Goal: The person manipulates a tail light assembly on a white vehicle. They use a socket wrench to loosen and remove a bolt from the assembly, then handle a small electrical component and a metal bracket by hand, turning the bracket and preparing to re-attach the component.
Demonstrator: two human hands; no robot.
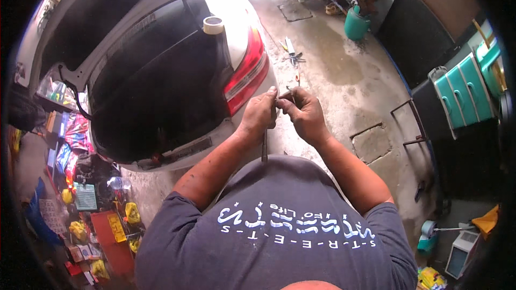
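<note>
In the middle of the frame, the left hand [259, 114] is closing around a thin dark metal rod [264, 147] that is hanging down toward the grey shirt. The right hand [302, 113] is pinching its top end. The work looks unfinished. The white car's open trunk [156, 91] is sitting at the upper left, with a tape roll [213, 24] on top.

A slim, dark, rod-like metal tool [265, 147] hangs nearly upright in front of the person's chest, its lower end just above the grey shirt. Its upper part is hidden inside the closed left hand [259, 114]. A small dark piece [286, 96] at the top is pinched by the fingertips of the right hand [305, 114].
</note>
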